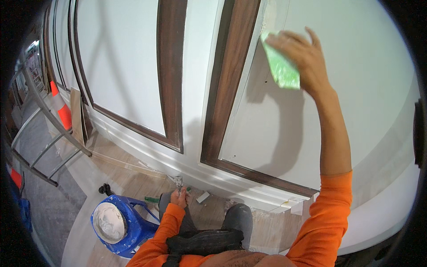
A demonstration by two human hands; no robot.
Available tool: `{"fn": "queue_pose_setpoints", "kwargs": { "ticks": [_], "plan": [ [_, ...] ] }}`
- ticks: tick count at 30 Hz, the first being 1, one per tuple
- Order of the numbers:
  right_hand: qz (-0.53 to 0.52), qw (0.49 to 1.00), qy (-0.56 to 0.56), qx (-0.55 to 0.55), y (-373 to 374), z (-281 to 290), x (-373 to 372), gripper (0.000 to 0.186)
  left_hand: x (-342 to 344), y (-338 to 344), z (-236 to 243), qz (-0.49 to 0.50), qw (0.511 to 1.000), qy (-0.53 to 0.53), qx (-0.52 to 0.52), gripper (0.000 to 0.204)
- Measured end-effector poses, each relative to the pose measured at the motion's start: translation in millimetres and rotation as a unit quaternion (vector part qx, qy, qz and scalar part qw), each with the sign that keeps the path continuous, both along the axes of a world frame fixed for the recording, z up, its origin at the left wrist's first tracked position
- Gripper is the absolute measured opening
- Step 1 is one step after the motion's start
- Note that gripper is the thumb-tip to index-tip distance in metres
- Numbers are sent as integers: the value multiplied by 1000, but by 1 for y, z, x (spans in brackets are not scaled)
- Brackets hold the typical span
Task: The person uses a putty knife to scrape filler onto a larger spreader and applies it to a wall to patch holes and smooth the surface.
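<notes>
My right hand (308,61) is raised high against the white wall panel (351,111), its fingers closed on a green plastic putty spreader (284,71) streaked with white. The spreader's upper edge meets the panel beside the dark brown wood moulding (235,53). Off-white filler (270,15) lies on the panel just above it. Low by my left knee, my left hand (179,199) grips a putty-smeared putty knife (179,181), blade upward. To the left of that hand, a round container of white putty (109,222) sits on a blue plastic stool (138,227).
A metal ladder-like frame (49,147) stands at the left, near an orange and white traffic cone (64,116). Boards (76,115) lean on the wall. A small white block (203,197) and a green strip (152,200) lie on the floor by the baseboard.
</notes>
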State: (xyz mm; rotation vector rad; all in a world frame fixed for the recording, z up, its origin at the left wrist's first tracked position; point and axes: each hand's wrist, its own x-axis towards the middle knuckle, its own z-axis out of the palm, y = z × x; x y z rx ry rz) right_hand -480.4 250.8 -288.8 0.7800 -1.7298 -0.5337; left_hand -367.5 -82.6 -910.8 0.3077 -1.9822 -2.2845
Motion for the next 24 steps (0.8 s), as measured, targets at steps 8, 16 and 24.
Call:
{"fn": "queue_pose_setpoints", "kwargs": {
  "ticks": [8,16,24],
  "plan": [
    [-23,995,76,-53,-19,32,-13,71,6,2,22,-3,1000,-9,-22,50],
    [-40,998,34,22,-3,-12,-12,38,3,-2,15,-3,999,-40,-19,49],
    [7,1000,14,-7,5,2,-4,40,5,0,21,-13,999,-49,-3,43]
  ]
}}
